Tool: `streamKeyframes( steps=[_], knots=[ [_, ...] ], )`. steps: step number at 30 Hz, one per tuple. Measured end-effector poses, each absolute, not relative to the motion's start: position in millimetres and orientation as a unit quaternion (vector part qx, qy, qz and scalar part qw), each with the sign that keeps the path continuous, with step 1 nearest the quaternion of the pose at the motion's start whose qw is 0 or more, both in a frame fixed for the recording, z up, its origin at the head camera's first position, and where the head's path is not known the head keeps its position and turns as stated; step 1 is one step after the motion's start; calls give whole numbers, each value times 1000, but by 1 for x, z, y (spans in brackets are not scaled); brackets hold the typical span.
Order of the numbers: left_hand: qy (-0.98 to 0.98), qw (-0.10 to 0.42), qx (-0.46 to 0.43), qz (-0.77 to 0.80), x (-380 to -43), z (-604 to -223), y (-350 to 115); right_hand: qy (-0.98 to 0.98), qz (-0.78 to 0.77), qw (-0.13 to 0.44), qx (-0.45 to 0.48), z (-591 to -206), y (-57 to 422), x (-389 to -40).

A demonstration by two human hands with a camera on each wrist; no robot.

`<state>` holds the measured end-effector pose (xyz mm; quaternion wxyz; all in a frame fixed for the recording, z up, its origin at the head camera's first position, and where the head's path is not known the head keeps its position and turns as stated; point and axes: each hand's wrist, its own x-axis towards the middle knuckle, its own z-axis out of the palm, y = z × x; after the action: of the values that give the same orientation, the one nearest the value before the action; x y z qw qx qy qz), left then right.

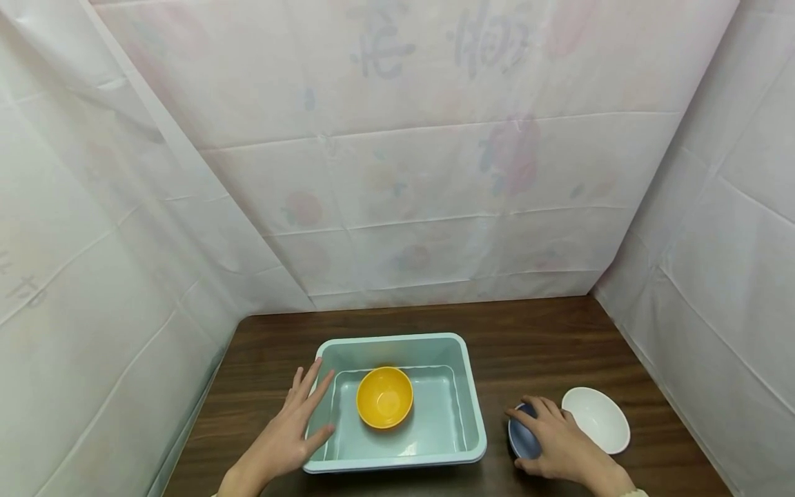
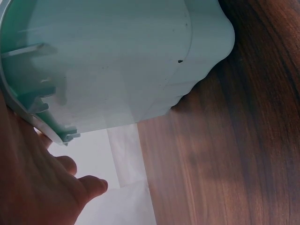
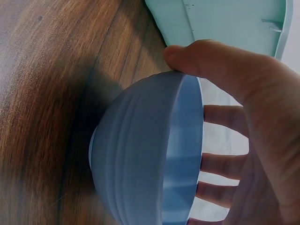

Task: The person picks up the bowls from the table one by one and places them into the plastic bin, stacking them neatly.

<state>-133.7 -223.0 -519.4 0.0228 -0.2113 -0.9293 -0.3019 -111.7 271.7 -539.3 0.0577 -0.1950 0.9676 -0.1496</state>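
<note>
Right hand [image 1: 560, 439]: thumb and fingers grip the blue bowl [image 1: 522, 440] at its rim, right of the tub [image 1: 477, 420]. Left hand [image 1: 287, 433]: fingers straight and spread, at the tub's left rim. Yellow bowl [image 1: 385, 398]: inside the tub. White bowl [image 1: 597, 420]: farther right of the tub.

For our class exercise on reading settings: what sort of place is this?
Probably a makeshift, screened-off tabletop workspace: pale printed sheeting hangs on three sides of a dark wood-grain table, which bears a pale green tub.
</note>
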Motion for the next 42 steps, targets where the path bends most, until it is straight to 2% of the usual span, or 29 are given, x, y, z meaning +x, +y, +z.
streamKeyframes(
  steps=[30, 42],
  knots=[
    [-932, 35, -216, -289, -134, -520, -223, 969, -128, -7, -210, -543, 262, -126],
    [-935, 41, -216, -280, -134, -520, -223, 971, -88, -78, -209, -527, 261, -138]
  ],
)
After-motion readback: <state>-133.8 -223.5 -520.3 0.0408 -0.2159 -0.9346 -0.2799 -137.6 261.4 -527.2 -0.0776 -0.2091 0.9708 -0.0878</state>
